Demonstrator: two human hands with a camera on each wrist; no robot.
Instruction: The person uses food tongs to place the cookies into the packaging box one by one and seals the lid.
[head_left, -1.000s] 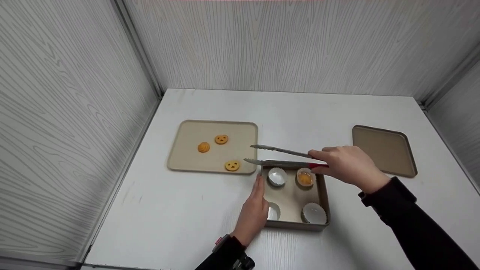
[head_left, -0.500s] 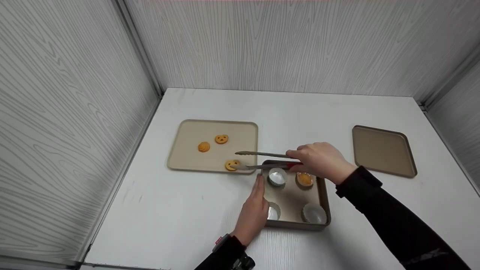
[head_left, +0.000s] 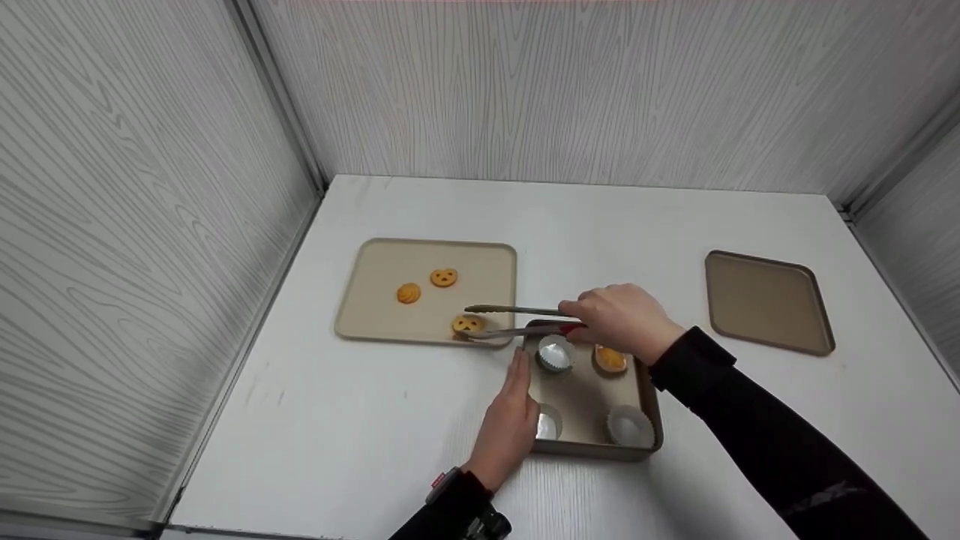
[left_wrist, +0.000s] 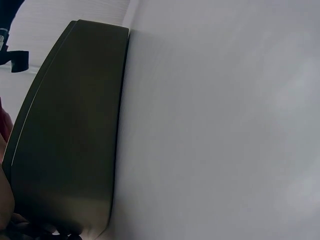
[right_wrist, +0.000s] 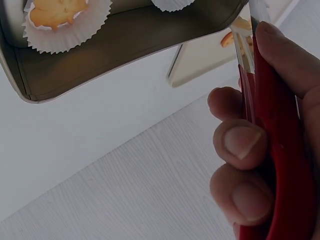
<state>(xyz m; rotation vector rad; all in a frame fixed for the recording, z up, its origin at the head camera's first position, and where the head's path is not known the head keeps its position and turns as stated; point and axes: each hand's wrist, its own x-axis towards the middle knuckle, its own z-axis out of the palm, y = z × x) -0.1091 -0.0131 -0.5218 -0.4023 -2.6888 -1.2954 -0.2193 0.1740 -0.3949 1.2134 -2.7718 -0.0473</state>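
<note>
1. Gripping tongs (right_wrist: 277,125) in right hand (head_left: 622,319) — curling fingers (right_wrist: 245,197) round red handles.
2. Resting left hand (head_left: 506,424) along left wall of deep pan (head_left: 589,394), fingers straight and together, partly covering near-left paper cup (head_left: 550,421).
3. Reaching with tongs over pan's far-left corner to beige tray (head_left: 382,259); bracketing near cookie (head_left: 467,323) there — can't tell contact.
4. Seeing two more cookies (head_left: 443,277) farther back on same tray.
5. Slightly overlapping far-right cup (head_left: 610,358), orange piece inside, with right hand.
6. Also seeing brown tray (head_left: 765,300) on counter (head_left: 420,405), well to right.
</note>
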